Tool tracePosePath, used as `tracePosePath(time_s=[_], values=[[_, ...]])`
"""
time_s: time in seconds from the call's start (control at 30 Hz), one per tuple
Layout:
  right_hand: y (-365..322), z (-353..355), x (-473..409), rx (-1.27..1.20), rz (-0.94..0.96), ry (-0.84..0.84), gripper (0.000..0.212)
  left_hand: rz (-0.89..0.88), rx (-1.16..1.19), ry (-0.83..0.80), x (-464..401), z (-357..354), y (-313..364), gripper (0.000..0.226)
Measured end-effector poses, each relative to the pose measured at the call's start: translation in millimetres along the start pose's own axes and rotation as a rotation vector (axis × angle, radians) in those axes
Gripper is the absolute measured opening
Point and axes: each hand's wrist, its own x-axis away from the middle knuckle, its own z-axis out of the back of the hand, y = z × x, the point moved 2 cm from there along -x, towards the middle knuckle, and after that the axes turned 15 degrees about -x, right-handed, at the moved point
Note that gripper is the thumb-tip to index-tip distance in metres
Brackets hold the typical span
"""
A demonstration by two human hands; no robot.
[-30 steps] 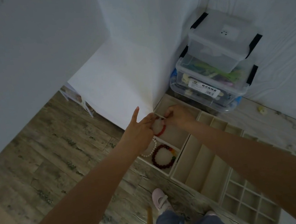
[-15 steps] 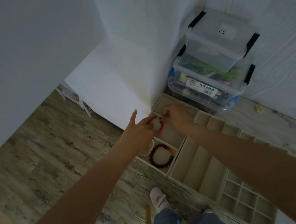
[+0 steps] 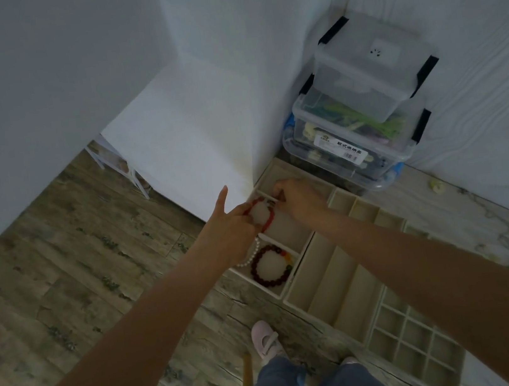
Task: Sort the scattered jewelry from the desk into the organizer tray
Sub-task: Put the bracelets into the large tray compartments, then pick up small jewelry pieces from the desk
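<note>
Both hands grip the red bracelet (image 3: 265, 216) over the organizer tray (image 3: 302, 253), far-left compartment: left hand (image 3: 230, 226) pinching its near side, right hand (image 3: 297, 198) its far end. Risk: one-sided letting go w/ cord stretched, so it flicks onto the surface or next slot

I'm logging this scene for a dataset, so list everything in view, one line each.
red bracelet: one, red, held between both hands over the organizer tray's far large compartment
dark bead bracelet: one, dark red with a few coloured beads, in the near large compartment
pearl strand: one, white, same compartment, partly under the left hand
organizer tray: one, beige, on the desk
storage bins: stacked, clear, lids grey, in the corner
scattered jewelry: several small pale pieces, desk's right side
left hand: pinches the red bracelet
right hand: pinches it too
</note>
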Motion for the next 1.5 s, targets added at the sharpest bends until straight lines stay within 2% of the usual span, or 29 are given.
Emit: tracePosePath(time_s=[0.1,0.3,0.43,0.57,0.73,0.87,1.0,1.1,1.3,1.4,1.5], values=[[-3,-3,2,0.170,0.050,0.028,0.015,0.019,-0.079,0.143,2,0,2,0.024],[-6,-4,6,0.307,0.087,0.063,0.018,0.020,-0.043,0.241,-2,-7,6,0.028],[-1,-4,6,0.232,0.047,0.038,0.016,0.049,0.021,0.173,-3,0,5,0.030],[7,5,15,0.115,0.023,-0.015,0.018,0.131,0.055,0.028,-4,5,8,0.044],[18,21,39,0.027,0.031,-0.038,0.025,0.238,0.238,0.012,-10,25,15,0.054],[35,38,69,0.024,0.070,-0.051,0.033,0.267,0.430,0.078,-23,55,34,0.048],[67,69,107,0.059,0.097,-0.105,0.040,0.178,0.681,0.153,-41,90,72,0.042],[101,98,145,0.035,0.045,-0.021,0.041,0.130,0.763,0.187,-56,118,106,0.042],[194,141,235,-0.012,-0.114,0.211,0.043,0.084,0.722,0.309,-89,187,194,0.035],[242,153,279,-0.017,-0.219,0.315,0.047,-0.006,0.619,0.253,-108,214,245,0.040],[289,160,316,-0.002,-0.349,0.336,0.050,-0.129,0.537,0.223,-123,233,296,0.045]])
